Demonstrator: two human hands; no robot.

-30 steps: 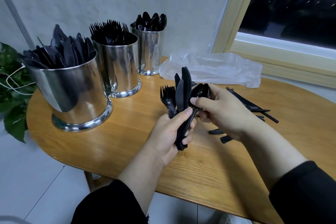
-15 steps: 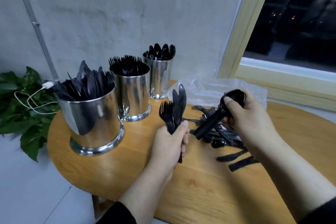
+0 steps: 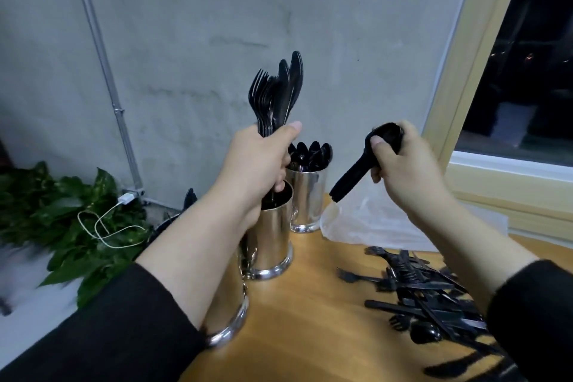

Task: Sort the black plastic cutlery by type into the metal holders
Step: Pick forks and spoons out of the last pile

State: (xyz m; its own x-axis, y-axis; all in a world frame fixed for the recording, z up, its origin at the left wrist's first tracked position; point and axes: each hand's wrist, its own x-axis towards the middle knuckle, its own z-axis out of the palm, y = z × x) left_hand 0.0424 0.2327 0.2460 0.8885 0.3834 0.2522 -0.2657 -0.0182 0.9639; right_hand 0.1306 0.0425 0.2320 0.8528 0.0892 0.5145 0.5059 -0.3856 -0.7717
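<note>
Our left hand [image 3: 260, 158] is clenched around a bundle of black forks and knives [image 3: 277, 96], heads pointing up, held above the middle metal holder [image 3: 273, 239]. Our right hand [image 3: 403, 167] grips a stack of black spoons [image 3: 362, 161] by their bowls, the handles slanting down and to the left, above a clear plastic bag [image 3: 372, 223] that lies on the table.

Three shiny metal holders stand in a row along the table's left side. The far holder [image 3: 307, 195] is filled with spoons, bowls up. The middle one sits just below our left hand, its contents hidden by the hand. The nearest holder [image 3: 232, 316] is mostly hidden behind our left forearm, so we cannot tell what it holds.

A loose pile of mixed black cutlery [image 3: 428, 291] lies on the wooden table [image 3: 310, 335] at the right, below our right forearm.

Beyond the table's left edge is a leafy green plant [image 3: 62, 214] with a white charging cable [image 3: 105, 226] draped over it. Behind is a grey concrete wall [image 3: 217, 25], and a dark window [image 3: 533, 65] at the right.
</note>
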